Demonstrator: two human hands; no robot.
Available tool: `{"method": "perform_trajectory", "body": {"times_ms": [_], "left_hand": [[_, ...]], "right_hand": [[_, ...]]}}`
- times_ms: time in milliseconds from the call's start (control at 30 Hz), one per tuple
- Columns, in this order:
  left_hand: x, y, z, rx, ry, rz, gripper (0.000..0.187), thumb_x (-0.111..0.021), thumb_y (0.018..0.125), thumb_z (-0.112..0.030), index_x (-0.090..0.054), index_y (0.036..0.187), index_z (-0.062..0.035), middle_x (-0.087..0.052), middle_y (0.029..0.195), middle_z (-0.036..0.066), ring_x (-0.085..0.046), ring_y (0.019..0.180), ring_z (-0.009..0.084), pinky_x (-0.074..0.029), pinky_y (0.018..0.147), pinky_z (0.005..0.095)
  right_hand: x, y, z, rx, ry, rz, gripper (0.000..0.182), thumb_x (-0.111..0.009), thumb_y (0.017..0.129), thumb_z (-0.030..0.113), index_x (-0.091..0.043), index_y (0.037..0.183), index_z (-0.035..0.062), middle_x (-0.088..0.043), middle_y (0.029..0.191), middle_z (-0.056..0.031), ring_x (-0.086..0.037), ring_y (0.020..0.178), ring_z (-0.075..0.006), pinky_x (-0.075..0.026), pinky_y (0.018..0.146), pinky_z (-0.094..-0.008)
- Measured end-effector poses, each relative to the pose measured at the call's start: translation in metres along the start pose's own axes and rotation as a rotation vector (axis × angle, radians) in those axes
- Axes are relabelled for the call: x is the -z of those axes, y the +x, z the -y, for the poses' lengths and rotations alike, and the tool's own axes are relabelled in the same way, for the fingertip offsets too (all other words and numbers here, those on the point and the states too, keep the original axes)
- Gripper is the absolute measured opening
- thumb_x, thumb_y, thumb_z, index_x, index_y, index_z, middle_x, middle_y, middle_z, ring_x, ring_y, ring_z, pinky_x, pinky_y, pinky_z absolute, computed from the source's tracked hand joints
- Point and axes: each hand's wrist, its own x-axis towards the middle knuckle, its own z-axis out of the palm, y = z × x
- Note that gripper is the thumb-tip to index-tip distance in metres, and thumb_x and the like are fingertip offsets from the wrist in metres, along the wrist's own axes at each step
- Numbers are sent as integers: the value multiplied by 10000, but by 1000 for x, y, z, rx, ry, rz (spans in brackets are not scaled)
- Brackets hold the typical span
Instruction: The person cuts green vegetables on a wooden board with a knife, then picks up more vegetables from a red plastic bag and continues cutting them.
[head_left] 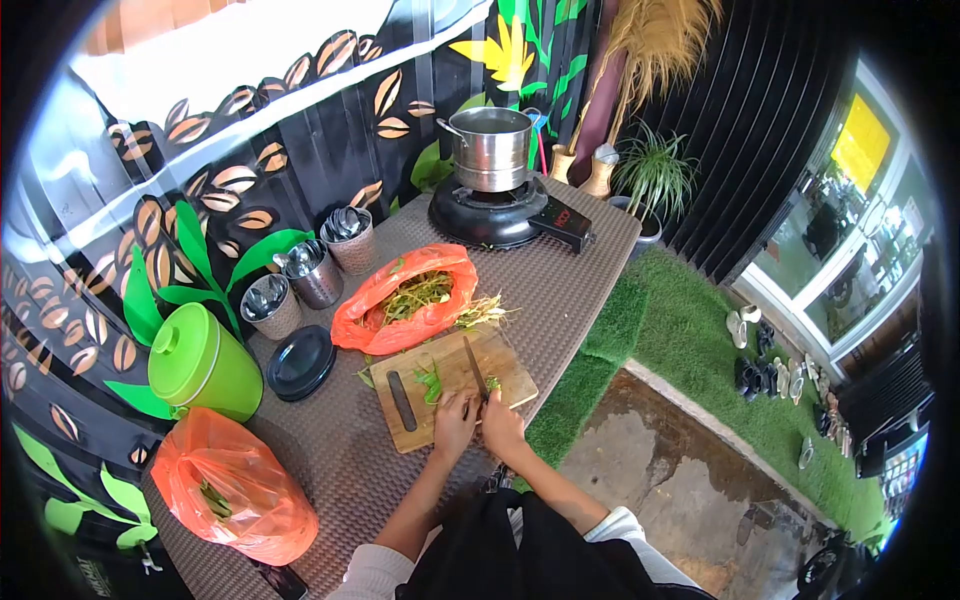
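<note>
right hand (502, 422), knife (475, 366) in grip, leaves (430, 383) nearby

Pot (492, 160) on burner (480, 218), far end of tbl (345, 440). 3 cups (313, 278) w/ cutlery (348, 222) nr painted wall (330, 130); blk plate (301, 362) btwn cups & grn tub (205, 365). Plant (655, 175) past tbl; shoes (752, 380) on turf (680, 310) nr glass dr (850, 225).

Brown wooden cutting board (420, 425) lies slanted mid-frame, scattered green leaves (430, 383) on it; knife (473, 362) points toward the frame's top.
</note>
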Motion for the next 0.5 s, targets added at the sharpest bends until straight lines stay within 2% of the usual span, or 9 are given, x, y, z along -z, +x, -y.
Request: {"method": "perform_trajectory", "body": {"times_ms": [67,100,167,367,500], "left_hand": [[1,-2,2,-61,-9,11,226,-573,810,6,-609,1031,-24,-631,927,153,-591,851,304,-478,754,386],[2,-2,2,-60,-10,12,226,-573,810,6,-609,1031,-24,-631,927,153,-591,851,304,-478,754,386],[1,1,1,7,-62,47,304,-555,809,29,-580,1106,-33,-624,926,164,-589,852,312,-474,758,394],[-3,6,-3,107,-163,85,356,-554,798,59,-558,1141,-40,-592,914,168,-576,816,306,-471,747,383],[0,7,-6,63,-149,78,364,-556,803,57,-548,1152,-43,-574,906,160,-569,799,294,-471,742,370]], "right_hand": [[-1,4,-6,-7,-4,2,335,-431,931,249,-381,1107,-32,-637,797,-265,-638,776,-428,-507,683,-512],[0,5,-7,-3,-4,23,333,-429,933,252,-381,1099,-32,-636,812,-269,-635,788,-431,-506,692,-513],[4,6,-12,1,-6,41,331,-428,935,256,-382,1092,-32,-634,827,-273,-633,800,-434,-504,701,-513],[17,0,-10,62,-20,101,325,-436,928,255,-383,1069,-33,-625,875,-289,-624,837,-444,-495,740,-520],[2,-5,3,-6,-8,24,353,-450,913,232,-375,1111,-51,-630,851,-284,-628,831,-440,-505,727,-508]]}}
